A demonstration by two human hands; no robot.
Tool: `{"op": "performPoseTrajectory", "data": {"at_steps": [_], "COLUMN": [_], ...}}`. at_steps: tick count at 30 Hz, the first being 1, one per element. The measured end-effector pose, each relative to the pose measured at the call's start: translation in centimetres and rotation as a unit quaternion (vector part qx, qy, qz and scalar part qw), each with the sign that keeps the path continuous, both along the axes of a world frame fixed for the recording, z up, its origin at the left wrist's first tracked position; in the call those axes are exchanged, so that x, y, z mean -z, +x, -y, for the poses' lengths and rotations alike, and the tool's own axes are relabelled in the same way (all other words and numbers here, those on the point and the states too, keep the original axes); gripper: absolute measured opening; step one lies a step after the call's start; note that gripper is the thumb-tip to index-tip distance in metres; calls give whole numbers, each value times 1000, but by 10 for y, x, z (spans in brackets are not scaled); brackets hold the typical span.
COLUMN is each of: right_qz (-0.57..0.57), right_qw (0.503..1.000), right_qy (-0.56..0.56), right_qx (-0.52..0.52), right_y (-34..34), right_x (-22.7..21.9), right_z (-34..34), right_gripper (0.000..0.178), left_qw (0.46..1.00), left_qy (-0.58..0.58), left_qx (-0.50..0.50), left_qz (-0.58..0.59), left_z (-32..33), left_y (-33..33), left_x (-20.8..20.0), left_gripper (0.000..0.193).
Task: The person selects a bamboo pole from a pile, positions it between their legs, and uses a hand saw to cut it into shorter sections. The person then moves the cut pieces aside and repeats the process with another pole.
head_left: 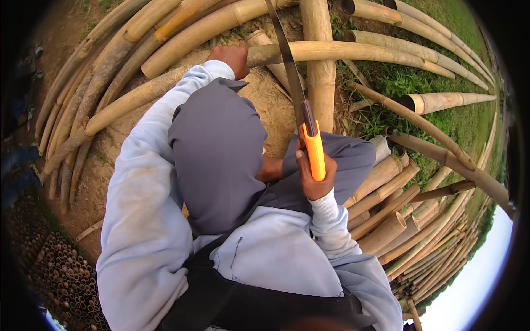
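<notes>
Sawing stage, by the look of it; right hand (314,179) is wrapped tight around the orange handle (314,150) of a hand saw, fingers fully closed on it; the saw blade (287,60) runs up and away from the hand, long and narrow, crossing over the bamboo pole (331,52) that lies sideways in front of the person; cannot tell whether the teeth are touching the pole or just above it; no visible kerf from this angle.

Left hand (232,58) reaches forward and is clamped down on the same bamboo pole, just left of where the blade crosses, near the pole's cut end; grip looks closed, fingers hidden under the knuckles.

The pole rests across another thick upright-running bamboo pole (319,83) used as a support, over sandy ground (265,99); more long poles (138,49) fan out to the left; cut bamboo sections (386,215) are stacked at the right, beside the person's knee; grass (408,83) beyond; a bed of small bamboo tube ends (66,276) at lower left.

Judgement: pole is braced and the saw lined up, cut not evidently through; next move calls for steady downward hold with the left hand, blade kept square to the pole and clear of those fingers, long even strokes.
</notes>
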State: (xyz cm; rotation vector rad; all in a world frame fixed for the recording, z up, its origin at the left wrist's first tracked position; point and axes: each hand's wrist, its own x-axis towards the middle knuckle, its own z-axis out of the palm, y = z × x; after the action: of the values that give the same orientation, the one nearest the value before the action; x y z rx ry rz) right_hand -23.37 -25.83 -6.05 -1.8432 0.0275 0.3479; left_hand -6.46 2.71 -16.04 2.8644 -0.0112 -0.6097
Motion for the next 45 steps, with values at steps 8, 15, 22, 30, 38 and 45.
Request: {"op": "performPoseTrajectory", "data": {"at_steps": [8, 15, 22, 30, 38, 45], "right_qz": [-55, -25, -5, 48, 20, -8], "right_qw": [998, 999, 1000, 999, 998, 1000], "right_qy": [-13, -18, 8, -12, -49, 28], "right_qx": [8, 10, 9, -18, -26, -3], "right_y": [-43, 20, -16, 12, -65, 25], "right_x": [-6, 8, 10, 21, -26, 29], "right_z": [28, 1, 11, 2, 41, -8], "right_gripper": [22, 11, 15, 17, 24, 14], "left_qw": [999, 1000, 999, 1000, 999, 1000], "left_qy": [21, 17, 34, 23, 43, 24], "left_qx": [35, 1, 27, 2, 16, 0], "left_qz": [-1, 5, -13, 7, 1, 18], "left_z": [-6, 1, -5, -5, -9, -9], "left_y": [1, 0, -2, 6, 1, 5], "left_x": [-8, -10, -17, -8, -11, -8], "left_gripper": [48, 49, 54, 52, 50, 51]}}
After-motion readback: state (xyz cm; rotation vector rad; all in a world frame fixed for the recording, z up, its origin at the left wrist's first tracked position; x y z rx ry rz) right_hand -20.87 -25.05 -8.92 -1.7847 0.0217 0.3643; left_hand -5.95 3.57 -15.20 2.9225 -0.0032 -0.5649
